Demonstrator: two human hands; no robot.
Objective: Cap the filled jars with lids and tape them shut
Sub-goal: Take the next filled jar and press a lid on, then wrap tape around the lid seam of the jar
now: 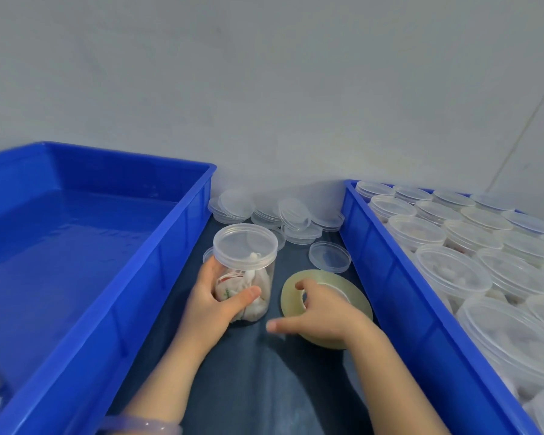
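jar (262,285) of clear plastic, clear lid (245,243) on, white pouches inside; left hand (208,306) fingers wrap it, right hand (322,313) fingers hook the tape roll (289,299).

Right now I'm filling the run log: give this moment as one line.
stage: capped, taping next | left hand: grips capped jar | right hand: hooked into tape roll

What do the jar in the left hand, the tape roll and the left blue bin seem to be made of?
Lidded round jar: clear, faintly frosted plastic; contents show through. Flat tape roll: glossy, yellowish translucent film, probably plastic. Big blue rectangular bin: opaque moulded plastic, shiny; its floor reflects light.
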